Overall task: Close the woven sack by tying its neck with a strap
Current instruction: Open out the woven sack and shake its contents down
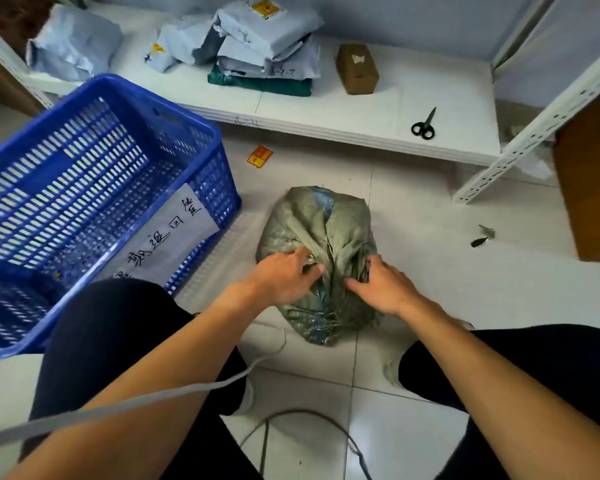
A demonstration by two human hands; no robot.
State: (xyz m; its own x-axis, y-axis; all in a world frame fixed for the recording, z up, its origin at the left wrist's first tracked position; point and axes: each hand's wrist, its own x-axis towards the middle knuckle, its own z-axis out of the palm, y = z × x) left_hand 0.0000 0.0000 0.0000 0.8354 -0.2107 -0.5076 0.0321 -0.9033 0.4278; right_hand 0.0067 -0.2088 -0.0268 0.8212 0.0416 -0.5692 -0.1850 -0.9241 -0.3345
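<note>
The sack [321,233] sits on the floor in the middle, with a basket [208,181] at its 9 o'clock. Both hands are bunching its neck. The left hand [284,278] and right hand [381,285] curl their fingers into the cloth. It is not tied yet. Next, I think, the strap [153,398] at 7 o'clock must go around the neck.

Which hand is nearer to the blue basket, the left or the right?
Left. The left hand grips the woven sack on the side facing the blue basket; the right hand grips its far side, away from the basket.
</note>
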